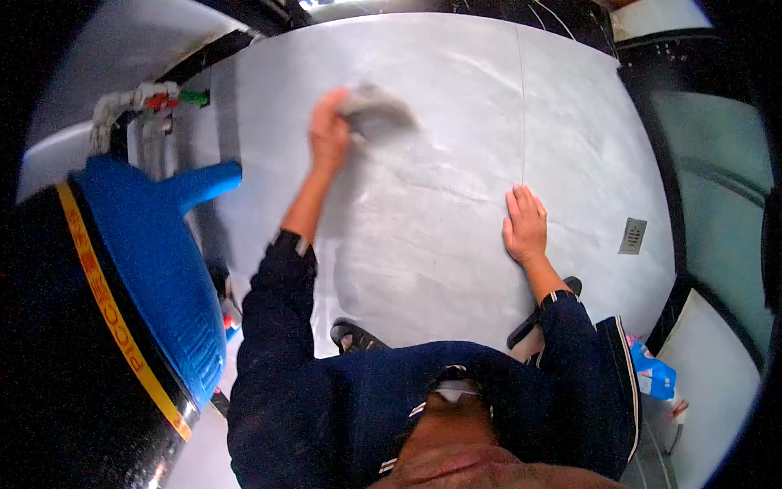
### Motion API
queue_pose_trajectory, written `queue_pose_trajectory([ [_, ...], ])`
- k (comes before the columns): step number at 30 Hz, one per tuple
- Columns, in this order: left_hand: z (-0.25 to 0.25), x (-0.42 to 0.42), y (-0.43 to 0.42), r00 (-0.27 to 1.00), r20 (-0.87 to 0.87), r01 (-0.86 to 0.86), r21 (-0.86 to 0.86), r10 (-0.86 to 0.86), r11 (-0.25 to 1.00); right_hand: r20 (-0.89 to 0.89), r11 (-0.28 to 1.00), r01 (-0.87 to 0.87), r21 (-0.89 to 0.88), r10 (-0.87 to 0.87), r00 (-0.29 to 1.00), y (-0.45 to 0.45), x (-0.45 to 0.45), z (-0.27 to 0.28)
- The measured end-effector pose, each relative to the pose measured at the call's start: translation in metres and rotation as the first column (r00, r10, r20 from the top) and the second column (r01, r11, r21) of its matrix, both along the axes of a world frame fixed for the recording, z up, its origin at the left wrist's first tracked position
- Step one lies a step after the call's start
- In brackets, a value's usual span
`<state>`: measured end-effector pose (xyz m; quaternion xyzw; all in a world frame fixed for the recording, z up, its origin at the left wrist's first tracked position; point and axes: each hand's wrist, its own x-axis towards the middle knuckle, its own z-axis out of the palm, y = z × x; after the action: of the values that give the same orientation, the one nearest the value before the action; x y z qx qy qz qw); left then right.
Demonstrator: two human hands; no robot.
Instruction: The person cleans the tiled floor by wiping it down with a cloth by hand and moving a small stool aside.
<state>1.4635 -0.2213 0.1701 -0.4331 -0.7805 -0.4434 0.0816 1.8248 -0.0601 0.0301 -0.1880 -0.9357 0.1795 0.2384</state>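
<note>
My left hand [329,137] is closed on a grey cloth [379,112], which lies against the pale grey floor [440,244]; both are smeared by motion. A wet-looking sheen and faint streaks show on the floor around the cloth. Lower and to the right, my right hand [527,226] rests flat on the floor, fingers stretched out, close to a thin seam line. It holds nothing.
At left stands a large black drum [49,326] with a yellow band, beside a blue plastic piece [155,244]. Behind it are white pipes [110,114] with a red-and-green valve. A metal floor drain [633,235] and a blue packet [654,375] are at right.
</note>
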Motion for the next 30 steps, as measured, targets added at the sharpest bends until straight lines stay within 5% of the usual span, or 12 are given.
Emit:
queue_pose_trajectory([
  [1,0.016,-0.034,0.009,0.947,-0.282,-0.186,-0.094,0.153,0.978,-0.011,1.0,-0.016,0.009,0.017,1.0,0.007,0.0,0.004],
  [5,-0.002,-0.026,0.089,0.77,-0.637,-0.054,-0.124,-0.038,0.991,0.014,0.999,-0.027,0.042,0.026,1.0,0.032,0.001,0.014],
  [7,-0.004,0.062,0.1,0.813,-0.414,0.169,-0.506,-0.41,0.846,-0.004,0.998,-0.025,0.054,0.025,1.0,0.036,0.001,0.017],
  [8,-0.036,0.091,0.087,0.772,-0.338,0.417,-0.371,-0.538,0.83,-0.013,0.998,-0.024,0.06,0.025,1.0,0.035,0.0,0.018],
  [9,-0.065,0.12,0.068,0.681,-0.327,0.482,-0.472,-0.655,0.738,-0.016,0.998,-0.022,0.055,0.023,1.0,0.034,-0.002,0.02],
  [10,-0.05,0.158,0.054,0.629,-0.101,0.432,-0.778,-0.771,0.455,-0.018,0.999,-0.02,0.05,0.021,1.0,0.032,-0.004,0.022],
  [11,-0.061,0.185,0.033,0.516,-0.006,0.427,-0.865,-0.857,0.263,-0.021,0.999,-0.019,0.045,0.02,1.0,0.029,-0.004,0.024],
  [12,-0.059,0.21,0.008,0.48,0.125,0.535,-0.826,-0.868,0.177,-0.016,0.999,-0.027,0.026,0.027,1.0,0.024,-0.002,0.025],
  [14,-0.089,0.231,-0.053,0.26,0.065,0.801,-0.571,-0.963,0.178,-0.005,0.999,-0.043,-0.014,0.043,0.999,0.013,0.006,0.024],
  [25,-0.098,0.257,-0.079,0.257,0.455,0.894,-0.448,-0.853,0.031,0.004,0.998,0.051,0.025,-0.051,0.999,0.013,0.006,0.029],
  [27,-0.079,0.261,-0.101,0.314,0.486,0.907,-0.407,-0.815,0.107,-0.009,0.991,0.109,0.079,-0.109,0.994,-0.005,0.02,0.033],
  [30,0.041,0.255,-0.095,0.518,0.776,0.852,-0.504,-0.36,0.141,-0.01,0.979,0.173,0.105,-0.173,0.985,-0.028,0.026,0.03],
])
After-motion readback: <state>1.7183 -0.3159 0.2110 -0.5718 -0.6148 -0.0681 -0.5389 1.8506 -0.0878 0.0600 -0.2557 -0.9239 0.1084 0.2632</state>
